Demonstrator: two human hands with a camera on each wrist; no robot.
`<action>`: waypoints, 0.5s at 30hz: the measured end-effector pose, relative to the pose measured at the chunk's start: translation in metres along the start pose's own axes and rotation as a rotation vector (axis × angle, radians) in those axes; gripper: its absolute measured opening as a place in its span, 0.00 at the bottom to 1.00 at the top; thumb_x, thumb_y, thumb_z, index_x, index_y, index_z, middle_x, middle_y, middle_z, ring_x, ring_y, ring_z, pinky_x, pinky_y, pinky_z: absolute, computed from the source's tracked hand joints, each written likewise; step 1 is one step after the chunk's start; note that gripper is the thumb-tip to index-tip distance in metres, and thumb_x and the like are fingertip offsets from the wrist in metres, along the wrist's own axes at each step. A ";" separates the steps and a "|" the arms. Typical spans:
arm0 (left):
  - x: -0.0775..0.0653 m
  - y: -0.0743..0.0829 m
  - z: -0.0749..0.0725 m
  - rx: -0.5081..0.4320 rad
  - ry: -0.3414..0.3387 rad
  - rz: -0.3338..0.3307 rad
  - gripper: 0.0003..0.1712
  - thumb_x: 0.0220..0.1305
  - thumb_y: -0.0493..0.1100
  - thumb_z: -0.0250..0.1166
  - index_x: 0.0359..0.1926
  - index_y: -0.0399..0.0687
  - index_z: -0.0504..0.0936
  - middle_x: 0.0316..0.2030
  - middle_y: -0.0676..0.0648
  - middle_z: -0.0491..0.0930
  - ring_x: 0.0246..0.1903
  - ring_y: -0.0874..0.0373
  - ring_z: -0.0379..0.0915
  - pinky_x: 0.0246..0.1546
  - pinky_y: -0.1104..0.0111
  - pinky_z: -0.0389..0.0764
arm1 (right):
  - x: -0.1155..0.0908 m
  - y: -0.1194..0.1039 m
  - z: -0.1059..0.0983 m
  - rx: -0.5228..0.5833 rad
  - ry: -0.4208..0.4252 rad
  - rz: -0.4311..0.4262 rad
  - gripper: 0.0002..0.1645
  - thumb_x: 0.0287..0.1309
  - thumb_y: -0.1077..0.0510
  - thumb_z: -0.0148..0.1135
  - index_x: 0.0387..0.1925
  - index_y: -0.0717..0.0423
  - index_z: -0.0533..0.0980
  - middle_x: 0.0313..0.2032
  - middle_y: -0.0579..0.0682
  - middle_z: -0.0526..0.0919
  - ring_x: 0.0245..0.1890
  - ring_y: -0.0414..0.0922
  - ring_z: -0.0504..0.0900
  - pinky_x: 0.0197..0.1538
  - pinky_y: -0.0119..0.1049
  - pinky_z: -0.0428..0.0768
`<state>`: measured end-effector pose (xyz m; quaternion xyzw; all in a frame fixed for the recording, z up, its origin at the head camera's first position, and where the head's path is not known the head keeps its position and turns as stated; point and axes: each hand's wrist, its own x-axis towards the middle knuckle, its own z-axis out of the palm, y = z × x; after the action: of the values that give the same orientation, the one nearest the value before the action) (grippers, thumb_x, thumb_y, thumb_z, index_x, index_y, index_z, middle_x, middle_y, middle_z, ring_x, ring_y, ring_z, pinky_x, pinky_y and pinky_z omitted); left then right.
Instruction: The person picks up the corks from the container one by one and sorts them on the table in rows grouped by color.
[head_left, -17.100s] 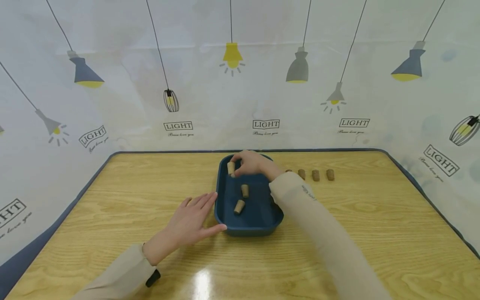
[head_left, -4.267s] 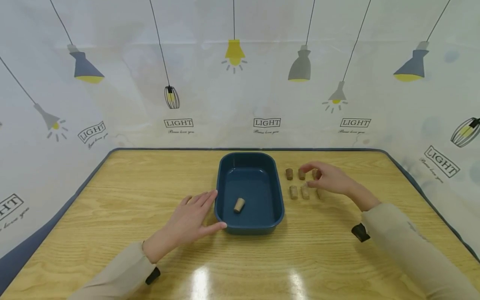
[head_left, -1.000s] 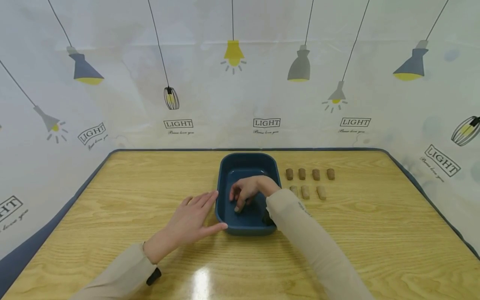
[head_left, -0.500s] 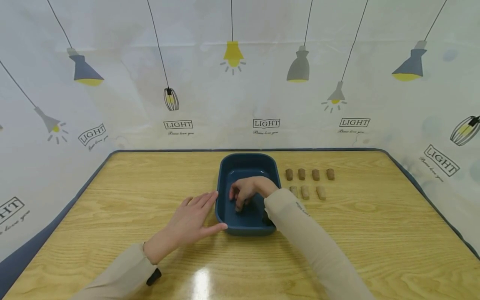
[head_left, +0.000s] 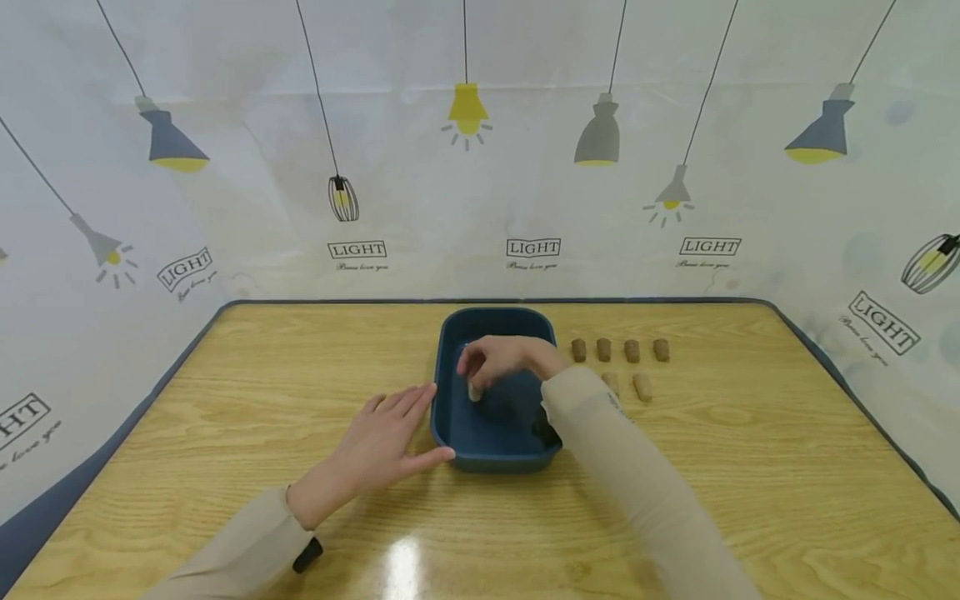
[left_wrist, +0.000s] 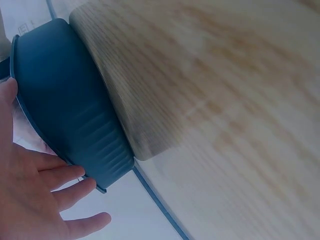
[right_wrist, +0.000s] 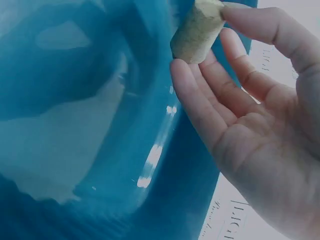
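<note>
My right hand [head_left: 501, 358] is inside the blue rectangular tray [head_left: 495, 462], lifted a little over its floor. Between thumb and fingertips it pinches a pale cork [right_wrist: 197, 32], clearly seen in the right wrist view and partly covered in the head view. My left hand [head_left: 378, 442] lies along the tray's left side, fingers straight, with fingertips and thumb touching the rim. The left wrist view shows these fingers against the tray's outer wall [left_wrist: 65, 95]. I see no other cork on the visible part of the tray floor.
Right of the tray on the wooden table [head_left: 247, 375] stands a back row of several darker corks [head_left: 632, 351]. In front of them are paler corks [head_left: 642, 387], partly covered by my right sleeve [head_left: 622, 450]. A lamp-printed backdrop [head_left: 420, 167] encloses the table.
Seconds ago my right hand was over the corks at right, with one cork lying in the tray. It then reached into the tray, and now has risen slightly, pinching a cork. Left hand unchanged.
</note>
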<state>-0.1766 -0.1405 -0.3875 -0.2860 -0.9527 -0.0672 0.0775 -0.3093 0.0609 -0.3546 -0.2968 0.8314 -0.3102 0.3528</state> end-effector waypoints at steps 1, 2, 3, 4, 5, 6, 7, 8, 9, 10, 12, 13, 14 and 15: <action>0.000 0.000 0.000 0.000 -0.003 -0.001 0.51 0.52 0.75 0.40 0.64 0.40 0.57 0.61 0.44 0.60 0.58 0.50 0.56 0.52 0.48 0.58 | -0.001 0.000 -0.002 0.005 0.005 -0.024 0.17 0.49 0.67 0.58 0.43 0.62 0.71 0.37 0.52 0.75 0.36 0.44 0.74 0.39 0.35 0.74; 0.000 0.000 0.000 -0.001 -0.006 -0.002 0.51 0.52 0.75 0.40 0.64 0.41 0.57 0.61 0.44 0.60 0.58 0.50 0.56 0.52 0.48 0.58 | -0.002 -0.001 -0.005 -0.001 0.010 -0.042 0.17 0.49 0.67 0.58 0.43 0.62 0.71 0.37 0.52 0.75 0.36 0.44 0.74 0.39 0.35 0.74; 0.000 0.000 0.001 -0.002 -0.009 -0.003 0.52 0.52 0.75 0.39 0.65 0.41 0.57 0.61 0.44 0.60 0.58 0.50 0.56 0.52 0.48 0.58 | -0.003 -0.001 -0.007 -0.005 0.015 -0.057 0.17 0.49 0.66 0.58 0.44 0.61 0.71 0.38 0.51 0.75 0.37 0.44 0.74 0.40 0.35 0.74; 0.000 -0.001 0.001 -0.002 -0.013 -0.005 0.52 0.52 0.76 0.39 0.65 0.41 0.57 0.61 0.44 0.60 0.58 0.50 0.56 0.52 0.48 0.57 | -0.004 -0.002 -0.009 -0.007 0.019 -0.071 0.17 0.49 0.66 0.58 0.44 0.61 0.71 0.38 0.51 0.75 0.37 0.44 0.74 0.40 0.34 0.74; 0.000 -0.001 0.001 -0.002 -0.016 -0.007 0.52 0.52 0.76 0.39 0.65 0.41 0.56 0.61 0.44 0.59 0.58 0.50 0.56 0.52 0.48 0.57 | -0.005 -0.003 -0.011 -0.011 0.023 -0.084 0.17 0.49 0.65 0.59 0.44 0.61 0.71 0.39 0.51 0.75 0.38 0.44 0.74 0.41 0.34 0.73; 0.000 -0.001 0.001 -0.001 -0.020 -0.008 0.52 0.52 0.76 0.38 0.65 0.41 0.56 0.61 0.44 0.59 0.58 0.50 0.56 0.52 0.49 0.57 | -0.007 -0.004 -0.013 -0.015 0.027 -0.094 0.18 0.49 0.65 0.59 0.44 0.61 0.71 0.39 0.51 0.75 0.39 0.44 0.74 0.41 0.34 0.73; 0.000 -0.001 0.001 -0.001 -0.021 -0.009 0.52 0.52 0.76 0.38 0.65 0.41 0.56 0.61 0.44 0.59 0.58 0.50 0.56 0.52 0.49 0.57 | -0.008 -0.006 -0.015 -0.023 0.031 -0.106 0.18 0.49 0.64 0.59 0.45 0.61 0.71 0.39 0.51 0.75 0.40 0.44 0.74 0.42 0.34 0.73; 0.000 -0.001 0.001 -0.002 -0.021 -0.009 0.52 0.52 0.76 0.38 0.65 0.41 0.56 0.61 0.44 0.59 0.58 0.50 0.56 0.52 0.48 0.57 | -0.009 -0.007 -0.017 -0.032 0.039 -0.117 0.18 0.50 0.64 0.60 0.45 0.60 0.71 0.40 0.50 0.75 0.40 0.44 0.73 0.42 0.34 0.73; 0.000 -0.001 0.001 -0.002 -0.019 -0.009 0.52 0.52 0.76 0.38 0.65 0.41 0.56 0.61 0.44 0.59 0.58 0.50 0.56 0.52 0.48 0.57 | -0.010 -0.009 -0.018 -0.033 0.045 -0.129 0.18 0.50 0.64 0.60 0.45 0.61 0.71 0.40 0.51 0.74 0.41 0.44 0.73 0.43 0.34 0.72; 0.000 -0.001 0.001 -0.002 -0.016 -0.008 0.52 0.52 0.76 0.39 0.65 0.41 0.56 0.61 0.44 0.59 0.58 0.50 0.56 0.52 0.48 0.57 | -0.012 -0.010 -0.019 -0.036 0.050 -0.138 0.18 0.50 0.63 0.61 0.45 0.61 0.71 0.41 0.51 0.74 0.41 0.44 0.73 0.43 0.34 0.72; 0.000 0.000 0.001 -0.002 -0.009 -0.005 0.52 0.52 0.75 0.39 0.65 0.41 0.57 0.61 0.44 0.60 0.58 0.50 0.56 0.52 0.48 0.58 | -0.015 -0.014 -0.021 -0.041 0.064 -0.142 0.19 0.50 0.63 0.61 0.45 0.61 0.71 0.41 0.51 0.75 0.42 0.44 0.73 0.43 0.34 0.72; 0.000 0.000 0.001 -0.002 -0.006 -0.003 0.51 0.53 0.75 0.39 0.65 0.41 0.57 0.61 0.44 0.60 0.58 0.50 0.56 0.52 0.48 0.58 | -0.017 -0.015 -0.022 -0.044 0.069 -0.144 0.19 0.50 0.62 0.62 0.45 0.61 0.71 0.41 0.51 0.74 0.42 0.44 0.73 0.44 0.34 0.72; 0.000 0.000 0.001 -0.003 -0.003 -0.002 0.51 0.53 0.75 0.40 0.65 0.41 0.57 0.61 0.44 0.60 0.58 0.50 0.56 0.51 0.48 0.58 | -0.018 -0.016 -0.023 -0.047 0.075 -0.147 0.19 0.50 0.62 0.62 0.45 0.61 0.71 0.41 0.51 0.74 0.42 0.44 0.73 0.44 0.34 0.72; 0.000 0.000 0.000 -0.003 -0.001 0.000 0.51 0.53 0.75 0.40 0.65 0.41 0.57 0.61 0.44 0.60 0.58 0.50 0.57 0.51 0.48 0.58 | -0.020 -0.017 -0.024 -0.049 0.081 -0.150 0.20 0.49 0.62 0.62 0.45 0.61 0.71 0.41 0.51 0.74 0.42 0.44 0.73 0.44 0.34 0.72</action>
<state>-0.1767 -0.1402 -0.3879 -0.2860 -0.9527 -0.0683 0.0767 -0.3121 0.0722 -0.3209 -0.3540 0.8278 -0.3270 0.2873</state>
